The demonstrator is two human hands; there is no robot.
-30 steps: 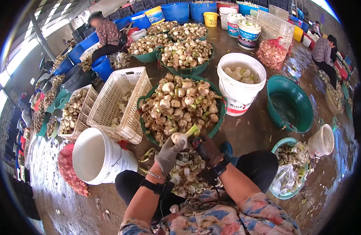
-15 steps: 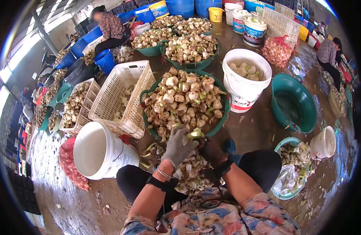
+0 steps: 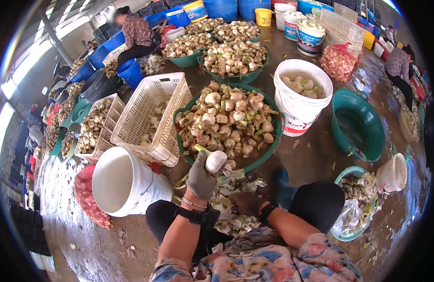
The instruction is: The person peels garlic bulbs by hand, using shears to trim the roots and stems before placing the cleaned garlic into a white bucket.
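Note:
My left hand [image 3: 200, 175], in a grey glove, grips a peeled white bulb [image 3: 215, 160] with a short green stalk, held just in front of the green basin [image 3: 273, 141] heaped with unpeeled bulbs [image 3: 228, 120]. My right hand [image 3: 245, 203], in a dark glove, is low over the pile of green and white trimmings [image 3: 231, 207] between my knees. Whether it holds anything I cannot tell.
A white bucket [image 3: 302, 101] with peeled bulbs stands right of the basin, an empty green basin [image 3: 358, 124] beyond it. A tipped white bucket [image 3: 125, 185] and a white crate [image 3: 148, 117] lie left. A small basin of scraps [image 3: 355, 202] sits at right. Other people sit at the back.
My left hand has turned the bulb and lifted it clear, white end up. My right hand has dropped away from the bulb down to the trimmings pile.

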